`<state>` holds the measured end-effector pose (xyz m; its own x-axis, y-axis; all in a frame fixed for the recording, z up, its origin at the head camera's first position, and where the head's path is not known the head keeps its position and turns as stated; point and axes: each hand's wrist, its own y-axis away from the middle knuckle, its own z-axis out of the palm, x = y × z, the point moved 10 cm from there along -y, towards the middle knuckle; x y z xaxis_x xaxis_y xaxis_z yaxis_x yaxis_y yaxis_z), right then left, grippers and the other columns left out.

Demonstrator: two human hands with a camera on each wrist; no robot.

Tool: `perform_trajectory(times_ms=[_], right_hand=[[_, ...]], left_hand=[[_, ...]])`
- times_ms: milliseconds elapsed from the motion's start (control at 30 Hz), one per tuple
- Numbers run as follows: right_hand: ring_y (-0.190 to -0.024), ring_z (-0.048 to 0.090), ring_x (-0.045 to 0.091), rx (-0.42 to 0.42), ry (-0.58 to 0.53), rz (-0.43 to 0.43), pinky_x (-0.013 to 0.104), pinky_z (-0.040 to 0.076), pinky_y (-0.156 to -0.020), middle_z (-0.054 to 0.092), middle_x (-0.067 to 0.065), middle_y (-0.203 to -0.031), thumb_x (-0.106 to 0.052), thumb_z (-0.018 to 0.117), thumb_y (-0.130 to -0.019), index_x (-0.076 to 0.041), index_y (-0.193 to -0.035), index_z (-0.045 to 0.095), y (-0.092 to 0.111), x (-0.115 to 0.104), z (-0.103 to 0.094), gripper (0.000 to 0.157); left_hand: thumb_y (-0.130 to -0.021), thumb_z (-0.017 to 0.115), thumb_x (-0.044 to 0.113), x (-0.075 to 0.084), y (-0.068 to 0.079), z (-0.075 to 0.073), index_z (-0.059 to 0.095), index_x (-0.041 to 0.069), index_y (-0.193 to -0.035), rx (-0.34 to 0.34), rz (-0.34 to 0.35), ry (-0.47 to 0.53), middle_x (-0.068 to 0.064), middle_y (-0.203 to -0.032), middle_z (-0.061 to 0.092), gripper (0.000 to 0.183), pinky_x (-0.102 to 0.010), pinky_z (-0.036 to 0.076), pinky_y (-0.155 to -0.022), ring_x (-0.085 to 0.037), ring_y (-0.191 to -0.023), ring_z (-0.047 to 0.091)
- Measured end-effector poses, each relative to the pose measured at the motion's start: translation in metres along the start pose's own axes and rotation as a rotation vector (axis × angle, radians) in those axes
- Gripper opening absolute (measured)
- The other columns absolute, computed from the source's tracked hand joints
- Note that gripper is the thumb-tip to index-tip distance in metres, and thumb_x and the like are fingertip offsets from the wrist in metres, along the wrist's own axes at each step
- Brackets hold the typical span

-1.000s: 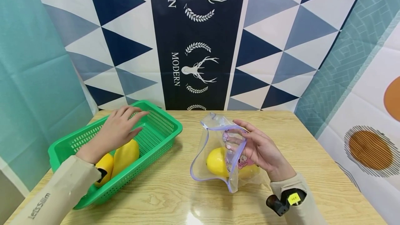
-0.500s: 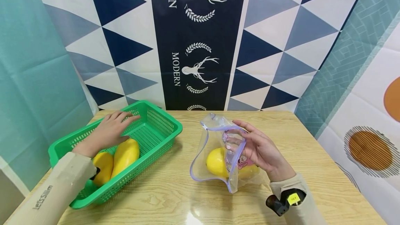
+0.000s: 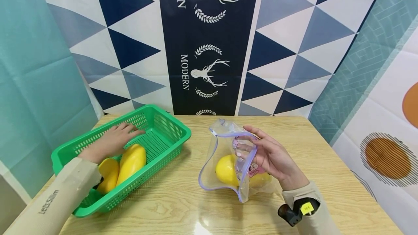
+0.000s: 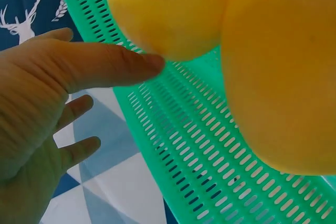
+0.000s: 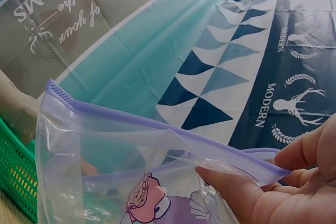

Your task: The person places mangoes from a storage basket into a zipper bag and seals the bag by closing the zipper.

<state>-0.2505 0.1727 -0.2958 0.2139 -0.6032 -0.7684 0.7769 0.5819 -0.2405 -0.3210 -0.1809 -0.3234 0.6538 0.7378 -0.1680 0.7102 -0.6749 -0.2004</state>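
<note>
My left hand [image 3: 111, 141] is over the green basket [image 3: 164, 166], its fingers extended above two yellow mangoes [image 3: 133, 160] lying side by side. In the left wrist view the thumb tip overlaps the edge of one mango [image 4: 168, 14], and the fingers are spread apart. My right hand [image 3: 272, 155] pinches the rim of a clear zip bag [image 5: 105, 145] with a purple seal and pink cartoon print. The bag's mouth gapes toward the left. Inside it rests a yellow fruit [image 3: 226, 169], and more yellow shows through the plastic behind the print.
The wooden table [image 3: 189, 206] runs between basket and bag. A patterned cloth backdrop [image 3: 209, 46] stands behind its far edge, with teal cloth [image 3: 39, 82] on the left and a white, brown-spotted cloth [image 3: 375, 119] on the right.
My left hand has drawn back to the left and lowered into the basket, uncovering more of the mangoes. The right hand and the bag have stayed in place.
</note>
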Motion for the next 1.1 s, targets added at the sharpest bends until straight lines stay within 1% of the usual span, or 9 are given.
perform_trajectory(times_ms=[167,267,500,600,700,767,867,1000,1100], right_hand=[[-0.122,0.058,0.032,-0.011,-0.004,-0.004,0.047,0.047,-0.099,0.049,0.015,-0.135,0.001,0.022,-0.108,-0.007,-0.142,0.032,0.0,-0.001,0.0,0.037],[-0.122,0.058,0.033,-0.025,-0.008,-0.008,0.047,0.046,-0.1,0.049,0.016,-0.135,0.001,0.021,-0.108,-0.007,-0.141,0.035,0.0,-0.001,0.001,0.037],[-0.122,0.059,0.033,-0.048,-0.013,-0.016,0.046,0.047,-0.099,0.05,0.016,-0.135,0.001,0.02,-0.108,-0.008,-0.139,0.042,0.0,-0.002,0.003,0.039],[-0.121,0.059,0.033,-0.048,-0.001,-0.019,0.046,0.047,-0.099,0.051,0.015,-0.134,0.001,0.02,-0.108,-0.008,-0.14,0.04,0.001,-0.003,0.003,0.039],[-0.122,0.059,0.032,-0.044,0.006,-0.02,0.046,0.047,-0.099,0.051,0.015,-0.135,0.0,0.021,-0.108,-0.008,-0.14,0.04,0.001,-0.003,0.003,0.038],[-0.122,0.059,0.032,-0.043,0.009,-0.02,0.046,0.047,-0.099,0.051,0.015,-0.135,0.0,0.021,-0.108,-0.008,-0.14,0.039,0.001,-0.003,0.003,0.038],[-0.122,0.059,0.032,-0.044,0.009,-0.02,0.046,0.047,-0.099,0.05,0.015,-0.135,0.0,0.021,-0.108,-0.008,-0.14,0.04,0.0,-0.003,0.003,0.038],[-0.122,0.059,0.032,-0.046,0.003,-0.02,0.046,0.047,-0.099,0.05,0.016,-0.135,0.001,0.021,-0.108,-0.008,-0.14,0.041,0.0,-0.003,0.004,0.038],[-0.122,0.058,0.033,-0.048,-0.001,-0.02,0.047,0.046,-0.099,0.05,0.016,-0.135,0.001,0.02,-0.108,-0.008,-0.14,0.041,0.001,-0.002,0.004,0.039]], left_hand=[[-0.068,0.073,-0.026,0.009,-0.001,0.011,0.059,0.01,-0.135,-0.06,0.062,-0.071,-0.018,-0.125,0.058,0.077,-0.061,0.046,-0.092,-0.041,-0.116,0.052],[-0.071,0.07,-0.026,0.013,-0.003,0.018,0.061,0.014,-0.134,-0.095,0.091,-0.09,-0.017,-0.124,0.059,0.075,-0.06,0.048,-0.09,-0.041,-0.116,0.052],[-0.07,0.072,-0.024,0.019,-0.005,0.038,0.062,0.02,-0.134,-0.222,0.115,-0.026,-0.019,-0.131,0.056,0.079,-0.065,0.043,-0.093,-0.043,-0.118,0.049],[-0.068,0.075,-0.022,0.021,-0.006,0.039,0.064,0.02,-0.13,-0.231,0.131,-0.014,-0.018,-0.13,0.056,0.076,-0.065,0.044,-0.092,-0.042,-0.117,0.049],[-0.063,0.078,-0.021,0.02,-0.005,0.037,0.066,0.02,-0.124,-0.204,0.138,-0.008,-0.017,-0.127,0.058,0.074,-0.064,0.046,-0.089,-0.042,-0.114,0.05],[-0.06,0.077,-0.021,0.016,-0.004,0.036,0.066,0.019,-0.121,-0.194,0.128,0.001,-0.016,-0.124,0.059,0.073,-0.064,0.046,-0.088,-0.042,-0.113,0.051],[-0.058,0.077,-0.021,0.006,-0.001,0.036,0.064,0.018,-0.121,-0.21,0.081,0.016,-0.016,-0.123,0.06,0.075,-0.066,0.046,-0.088,-0.044,-0.113,0.051],[-0.056,0.086,-0.01,-0.011,0.003,0.038,0.064,0.017,-0.123,-0.244,-0.003,0.062,-0.015,-0.122,0.059,0.075,-0.066,0.044,-0.089,-0.044,-0.113,0.05],[-0.055,0.09,-0.002,-0.02,0.007,0.04,0.063,0.014,-0.123,-0.262,-0.056,0.129,-0.012,-0.119,0.06,0.075,-0.062,0.047,-0.086,-0.041,-0.109,0.05]])
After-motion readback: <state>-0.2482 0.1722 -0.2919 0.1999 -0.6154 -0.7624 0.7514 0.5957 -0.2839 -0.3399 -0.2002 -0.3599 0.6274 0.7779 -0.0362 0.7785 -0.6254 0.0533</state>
